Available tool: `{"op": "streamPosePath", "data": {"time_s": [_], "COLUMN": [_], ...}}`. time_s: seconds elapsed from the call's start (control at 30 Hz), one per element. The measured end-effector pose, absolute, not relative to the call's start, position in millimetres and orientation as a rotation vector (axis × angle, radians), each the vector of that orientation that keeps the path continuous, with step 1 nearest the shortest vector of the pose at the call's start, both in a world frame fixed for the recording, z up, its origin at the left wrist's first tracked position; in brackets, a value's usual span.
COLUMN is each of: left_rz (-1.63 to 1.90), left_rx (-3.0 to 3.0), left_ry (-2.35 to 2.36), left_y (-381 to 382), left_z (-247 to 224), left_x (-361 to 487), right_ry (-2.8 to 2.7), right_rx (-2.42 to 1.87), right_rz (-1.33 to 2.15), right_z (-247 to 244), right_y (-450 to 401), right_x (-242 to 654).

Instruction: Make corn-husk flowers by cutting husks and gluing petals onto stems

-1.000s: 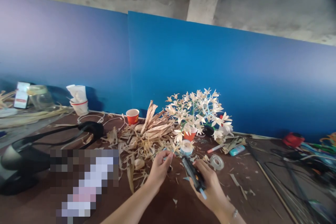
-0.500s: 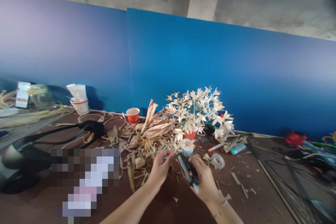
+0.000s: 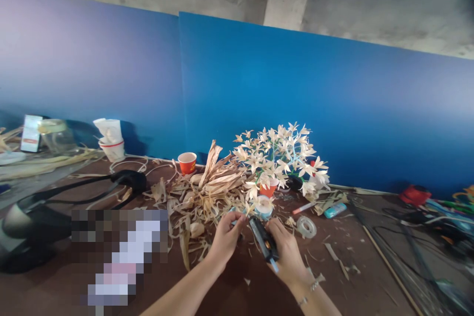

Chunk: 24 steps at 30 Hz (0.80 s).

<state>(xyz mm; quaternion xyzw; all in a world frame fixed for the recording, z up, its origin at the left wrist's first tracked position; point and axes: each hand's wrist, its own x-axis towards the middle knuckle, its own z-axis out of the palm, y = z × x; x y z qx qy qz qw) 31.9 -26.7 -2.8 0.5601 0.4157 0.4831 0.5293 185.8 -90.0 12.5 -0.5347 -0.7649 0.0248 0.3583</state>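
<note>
My right hand (image 3: 285, 244) is wrapped round a black glue gun (image 3: 263, 239), and a pale glue stick (image 3: 273, 264) pokes out of its rear end. The gun's front points away from me, toward the fingers of my left hand (image 3: 226, 237). Those fingers are pinched together at the gun's tip; what they hold is too small to make out. Just beyond both hands stands a bunch of cream husk flowers (image 3: 283, 155) on green stems, in an orange paper cup (image 3: 269, 187). A heap of dried corn husks (image 3: 218, 182) lies to the left of the flowers.
A roll of clear tape (image 3: 306, 227), a marker (image 3: 303, 208) and a turquoise packet (image 3: 335, 210) lie right of my hands. Further left are an orange cup (image 3: 187, 163), a white cup (image 3: 112, 149), a glass jar (image 3: 57, 136) and a black strapped object (image 3: 33, 227). Cables (image 3: 425, 237) run at right.
My right hand and the glue gun have shifted very slightly to the left. My left hand stays pinched in almost the same place.
</note>
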Motion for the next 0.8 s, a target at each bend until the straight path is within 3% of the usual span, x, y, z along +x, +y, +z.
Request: {"op": "streamPosePath", "data": {"time_s": [0.8], "left_rz": [1.157], "left_rx": [1.341], "left_ry": [0.969], "left_y": [-28.0], "left_z": [-1.5], "left_x": [32.1], "right_ry": [-1.962], "right_rx": [-1.373], "right_rz": [0.045], "right_z": [11.8], "right_y": [-89.8], "right_x": [186.0]}}
